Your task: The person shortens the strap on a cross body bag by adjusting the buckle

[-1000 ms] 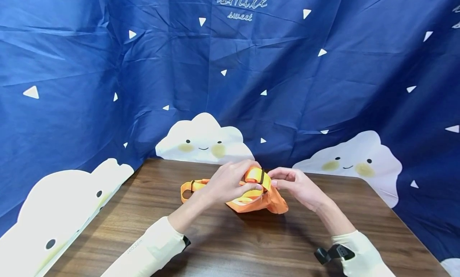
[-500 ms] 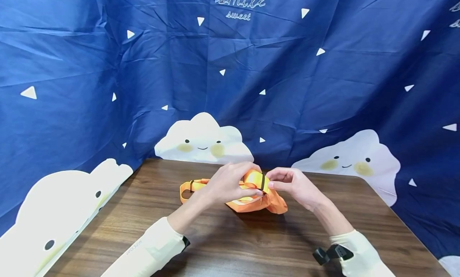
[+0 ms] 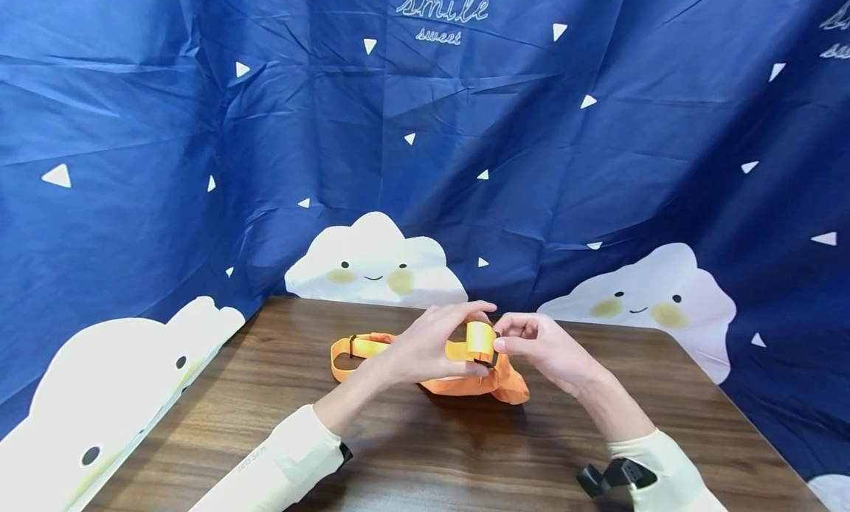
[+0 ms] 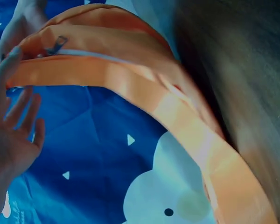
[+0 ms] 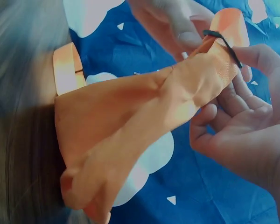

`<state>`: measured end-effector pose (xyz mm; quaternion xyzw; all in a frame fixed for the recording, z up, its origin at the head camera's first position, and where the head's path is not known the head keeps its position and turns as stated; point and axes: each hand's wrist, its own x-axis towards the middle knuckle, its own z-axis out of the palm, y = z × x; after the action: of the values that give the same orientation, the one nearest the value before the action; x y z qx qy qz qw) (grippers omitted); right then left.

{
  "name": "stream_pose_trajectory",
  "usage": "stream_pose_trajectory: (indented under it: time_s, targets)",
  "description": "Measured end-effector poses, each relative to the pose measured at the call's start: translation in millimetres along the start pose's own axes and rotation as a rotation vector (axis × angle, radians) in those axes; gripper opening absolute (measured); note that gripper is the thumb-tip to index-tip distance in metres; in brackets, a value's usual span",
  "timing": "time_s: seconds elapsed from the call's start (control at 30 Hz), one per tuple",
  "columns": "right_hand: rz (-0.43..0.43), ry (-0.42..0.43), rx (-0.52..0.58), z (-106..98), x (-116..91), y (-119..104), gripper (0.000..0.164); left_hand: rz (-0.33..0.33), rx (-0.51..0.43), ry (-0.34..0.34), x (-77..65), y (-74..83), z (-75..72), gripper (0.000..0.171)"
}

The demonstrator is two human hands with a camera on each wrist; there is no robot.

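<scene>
An orange waist bag (image 3: 458, 385) of thin cloth stands on the table, with its zipper (image 4: 60, 44) showing in the left wrist view. A rolled end of its strap (image 3: 480, 340) rises as a loop by a black slider (image 5: 224, 44). My right hand (image 3: 547, 350) pinches the strap at the slider, thumb against it in the right wrist view. Around the loop's left side is my left hand (image 3: 425, 342), its fingers extended above and its thumb below, near the slider. Whether the left thumb touches the strap is hard to tell.
The bag's other strap loop (image 3: 341, 357), with a second dark slider, lies to the left on the brown wooden table (image 3: 425, 453). A blue curtain (image 3: 425, 150) with printed clouds hangs behind and to the sides.
The strap loop has turned to face the camera, and the slider has shifted right and lower. My left fingers have straightened off the strap. My right hand has stayed nearly in place.
</scene>
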<state>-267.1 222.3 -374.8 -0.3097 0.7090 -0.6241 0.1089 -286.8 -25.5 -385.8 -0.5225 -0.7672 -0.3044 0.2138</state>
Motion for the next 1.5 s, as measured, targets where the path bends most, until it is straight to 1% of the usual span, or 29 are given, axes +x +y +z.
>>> stream_pose_trajectory:
  time_s: [0.13,0.27,0.33,0.47,0.7,0.87,1.0,1.1,1.27,1.37,1.5]
  targets:
    - [-0.062,-0.07,0.092,-1.1,-1.3,-3.9,0.009,0.055,0.009,0.047,-2.0,-1.7,1.8,0.062]
    - [-0.12,-0.089,0.164,-4.6,-3.0,-5.1,0.016,0.091,0.043,0.09,-2.9,-2.2,1.1,0.049]
    - [-0.135,-0.088,0.197,-5.7,-4.1,-5.8,0.018,0.093,0.056,0.096,-2.5,-1.3,-0.5,0.049]
    - [-0.134,-0.074,0.254,-6.9,-5.4,-7.5,0.02,0.093,0.072,0.104,-1.5,-0.8,-2.9,0.049]
    - [-0.151,-0.068,0.37,-10.6,-6.3,-8.8,0.025,0.079,0.061,0.131,-2.4,-7.6,-2.3,0.048]
    - [-0.186,-0.084,0.483,-14.0,-5.6,-9.5,0.034,0.067,0.097,0.14,-3.9,-11.2,-2.9,0.047]
    - [-0.236,-0.092,0.588,-17.9,-4.6,-10.7,0.038,0.054,0.139,0.152,-5.2,-16.6,-3.0,0.047]
    - [-0.259,-0.107,0.641,-21.0,-4.9,-11.6,0.039,0.043,0.183,0.135,-7.0,-22.8,-3.3,0.047]
    - [-0.241,-0.116,0.67,-23.4,-7.7,-11.6,0.039,0.027,0.246,0.056,-11.6,-32.3,-5.2,0.048]
    - [-0.216,-0.086,0.639,-22.8,-7.4,-10.5,0.041,0.011,0.254,0.002,-12.2,-35.0,-5.9,0.048]
    - [-0.169,-0.006,0.526,-19.8,-4.0,-8.7,0.038,-0.002,0.255,-0.051,-9.1,-31.7,-6.4,0.054]
